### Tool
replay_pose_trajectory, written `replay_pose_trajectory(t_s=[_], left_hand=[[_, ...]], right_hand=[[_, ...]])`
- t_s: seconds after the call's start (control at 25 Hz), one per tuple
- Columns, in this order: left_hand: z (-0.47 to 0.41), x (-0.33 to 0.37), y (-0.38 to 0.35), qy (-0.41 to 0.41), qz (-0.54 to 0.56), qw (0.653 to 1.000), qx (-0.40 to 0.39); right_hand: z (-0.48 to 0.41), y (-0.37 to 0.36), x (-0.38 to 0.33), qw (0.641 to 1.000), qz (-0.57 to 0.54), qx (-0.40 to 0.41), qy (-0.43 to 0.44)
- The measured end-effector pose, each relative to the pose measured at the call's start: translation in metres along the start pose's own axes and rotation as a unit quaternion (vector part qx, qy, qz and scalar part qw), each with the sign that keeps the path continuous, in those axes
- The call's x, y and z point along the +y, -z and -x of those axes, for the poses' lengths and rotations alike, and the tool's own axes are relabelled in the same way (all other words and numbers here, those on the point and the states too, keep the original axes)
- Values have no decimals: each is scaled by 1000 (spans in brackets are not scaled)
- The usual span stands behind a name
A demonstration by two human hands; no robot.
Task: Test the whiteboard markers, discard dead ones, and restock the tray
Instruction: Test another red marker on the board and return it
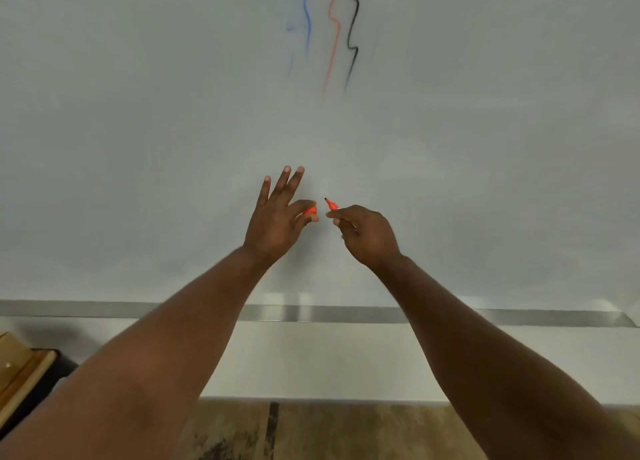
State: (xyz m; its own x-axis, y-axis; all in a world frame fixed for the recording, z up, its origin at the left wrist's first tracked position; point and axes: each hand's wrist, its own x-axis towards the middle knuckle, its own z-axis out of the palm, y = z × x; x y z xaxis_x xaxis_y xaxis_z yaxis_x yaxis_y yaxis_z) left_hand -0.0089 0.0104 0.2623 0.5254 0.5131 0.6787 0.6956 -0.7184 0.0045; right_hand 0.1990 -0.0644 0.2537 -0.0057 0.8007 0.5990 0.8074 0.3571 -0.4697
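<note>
Left hand (277, 217) pinches the orange cap (310, 210); right hand (367, 232) grips the uncapped orange marker (331, 204), tip toward 11 o'clock. A fair test probably needs a slow, light stroke on bare whiteboard (138, 148).

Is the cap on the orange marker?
No, the left hand pinches the orange cap apart from the marker in the right hand.

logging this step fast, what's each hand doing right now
Left hand: pinches a small orange plastic marker cap, other fingers straight.
Right hand: grips an uncapped orange whiteboard marker, tip exposed.
</note>
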Motion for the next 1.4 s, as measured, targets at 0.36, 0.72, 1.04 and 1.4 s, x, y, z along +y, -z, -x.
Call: replay_pose_trajectory(t_s=[0.36,0.72,1.04,1.4], left_hand=[[-82,-20,61,-41,-37,993,102],[-158,-43,121,-22,-64,972,226],[-207,-73,159,79,-46,954,287],[-214,-77,154,112,-54,955,271]], right_hand=[[-77,54,-35,987,-132,55,66],[-131,100,-71,950,-166,244,99],[-168,129,-82,912,-197,354,67],[-200,143,-76,894,-175,402,93]])
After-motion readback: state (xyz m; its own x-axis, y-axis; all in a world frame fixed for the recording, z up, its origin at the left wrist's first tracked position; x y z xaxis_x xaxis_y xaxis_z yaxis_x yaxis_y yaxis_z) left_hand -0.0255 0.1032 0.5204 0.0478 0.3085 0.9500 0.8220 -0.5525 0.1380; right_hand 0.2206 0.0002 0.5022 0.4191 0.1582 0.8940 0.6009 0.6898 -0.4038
